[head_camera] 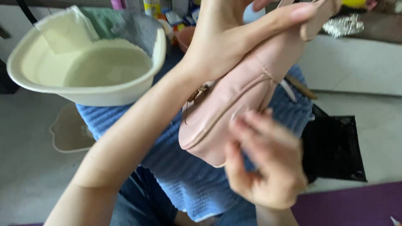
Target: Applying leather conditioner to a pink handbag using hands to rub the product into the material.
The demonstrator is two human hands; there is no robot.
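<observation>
**Pink handbag held up over a blue towel**

From my head view I see the left hand [226,42] raised, its fingers [289,16] closed around the upper end of a small pink handbag [234,104], near where the strap [318,16] joins it. The bag hangs tilted in the air above a blue ribbed towel [184,175] spread over my lap. A gold-coloured clasp [197,94] shows on the bag just beside the left wrist. The right hand [268,163] is blurred; its fingers are loosely spread and meet the bag's lower end, gripping nothing that I can make out. To the left, a cream plastic basin [83,94] holds water, with cloths [121,23] draped over its far rim. A black plastic bag [335,150] lies on the floor to the right, beside the towel.
</observation>
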